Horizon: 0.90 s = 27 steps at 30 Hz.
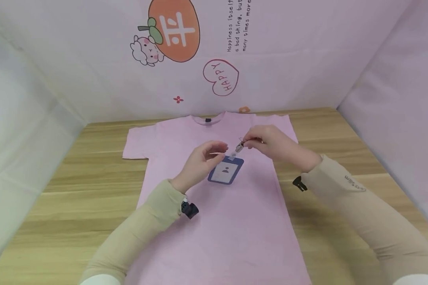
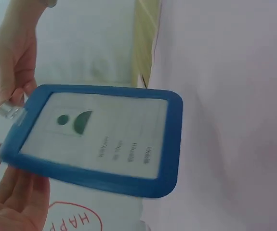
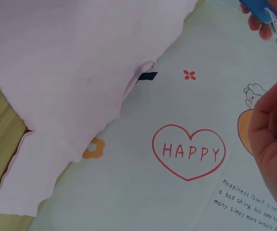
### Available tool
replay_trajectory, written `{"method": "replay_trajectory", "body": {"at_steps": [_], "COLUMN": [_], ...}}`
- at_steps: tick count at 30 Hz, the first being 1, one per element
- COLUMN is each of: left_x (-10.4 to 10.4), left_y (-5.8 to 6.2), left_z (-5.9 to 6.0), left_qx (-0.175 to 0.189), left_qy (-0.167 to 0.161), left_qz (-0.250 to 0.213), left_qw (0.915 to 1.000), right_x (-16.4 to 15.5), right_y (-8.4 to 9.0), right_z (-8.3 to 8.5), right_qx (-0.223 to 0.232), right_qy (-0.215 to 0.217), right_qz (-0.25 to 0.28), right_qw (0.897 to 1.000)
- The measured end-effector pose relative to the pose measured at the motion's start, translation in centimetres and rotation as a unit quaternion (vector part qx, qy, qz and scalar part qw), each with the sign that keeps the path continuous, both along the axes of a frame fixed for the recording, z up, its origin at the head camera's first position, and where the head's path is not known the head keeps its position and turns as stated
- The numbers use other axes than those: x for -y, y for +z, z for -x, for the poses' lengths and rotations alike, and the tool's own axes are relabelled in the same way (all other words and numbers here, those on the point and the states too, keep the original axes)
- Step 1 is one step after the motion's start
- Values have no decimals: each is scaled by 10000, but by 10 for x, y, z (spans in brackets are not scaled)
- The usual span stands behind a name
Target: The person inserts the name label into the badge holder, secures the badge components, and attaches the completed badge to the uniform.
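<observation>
A pink T-shirt (image 1: 235, 213) lies spread flat on the wooden counter (image 1: 78, 186), its collar toward the back wall and its hem toward the person. Above the chest of the shirt both hands meet over a blue badge holder (image 1: 226, 170). The right hand (image 1: 271, 144) pinches the small metal clip (image 1: 239, 146) at the top of the holder between thumb and fingertips, so the holder hangs tilted from it, its lower end close over the shirt; whether that end touches the fabric cannot be told. The left hand (image 1: 199, 164) is at the holder's left edge with its fingers loosely curved; in the left wrist view its fingers (image 2: 13, 202) lie just under the blue frame (image 2: 104, 139), seemingly supporting it rather than clamped round it. That view also shows the card inside, white with a dark green figure icon and a few blurred lines of print. Both arms wear beige sleeves (image 1: 360, 206), each with a small black camera at the wrist. The backdrop (image 1: 289, 59) behind the counter is pale, printed with a red heart reading HAPPY (image 1: 221, 77), an orange fruit with a cartoon sheep (image 1: 171, 31) and some small text.
</observation>
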<state>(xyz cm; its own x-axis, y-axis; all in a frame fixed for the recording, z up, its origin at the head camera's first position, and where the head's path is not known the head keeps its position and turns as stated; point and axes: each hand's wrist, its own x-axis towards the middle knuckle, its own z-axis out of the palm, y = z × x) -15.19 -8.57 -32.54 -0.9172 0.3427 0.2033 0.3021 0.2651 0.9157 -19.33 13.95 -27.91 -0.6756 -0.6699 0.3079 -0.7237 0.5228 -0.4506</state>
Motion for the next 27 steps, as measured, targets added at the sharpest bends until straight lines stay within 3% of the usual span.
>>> {"method": "replay_trajectory", "body": {"at_steps": [7, 17, 27], "left_x": [-12, -17, -22], "left_y": [0, -2, -2], "left_z": [0, -2, -6], "left_qx": [-180, -287, -255], "left_qy": [187, 432, 846], "left_qz": [35, -125, -428], "left_qw": [9997, 9986, 9952], "right_x": [3, 8, 5], "right_y": [11, 12, 1], "right_z": [-3, -2, 1], "right_qx": [707, 1049, 1403], "right_qy": [-253, -439, -930], "right_qz": [32, 57, 790], "right_qw": [9972, 9935, 9826]}}
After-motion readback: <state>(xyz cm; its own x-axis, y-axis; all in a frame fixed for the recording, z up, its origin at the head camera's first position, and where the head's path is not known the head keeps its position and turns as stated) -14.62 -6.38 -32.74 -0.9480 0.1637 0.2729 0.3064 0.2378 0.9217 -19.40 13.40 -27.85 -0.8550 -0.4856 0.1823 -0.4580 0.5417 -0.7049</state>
